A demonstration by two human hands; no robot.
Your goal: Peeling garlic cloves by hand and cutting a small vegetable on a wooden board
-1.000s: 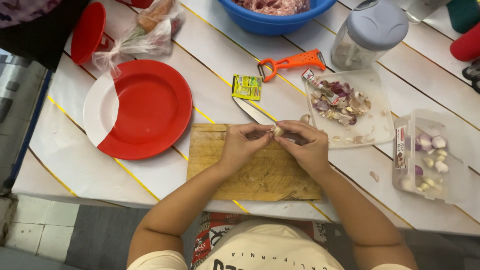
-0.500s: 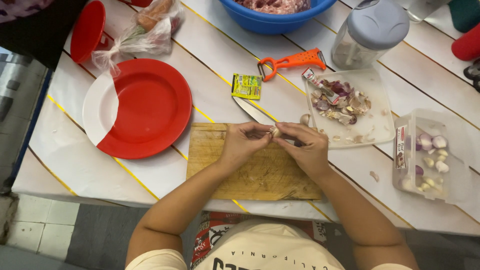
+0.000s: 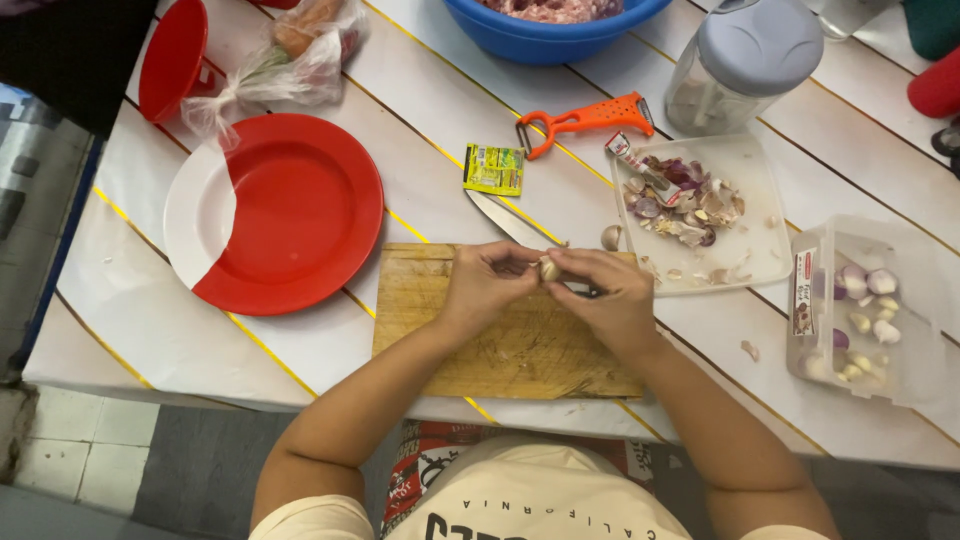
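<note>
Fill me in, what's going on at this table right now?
A person's left hand and right hand meet over a worn wooden cutting board, pinching a small pale garlic clove between the fingertips. A steel knife blade runs up from under the right hand. To the right, a clear plastic lid holds peelings, and a clear plastic tub holds peeled cloves. A round red plate sits left.

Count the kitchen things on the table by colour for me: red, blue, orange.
Red: 3 - plate, cup, and an object cut off at the right edge
Blue: 1 - bowl
Orange: 1 - peeler
Total: 5
</note>
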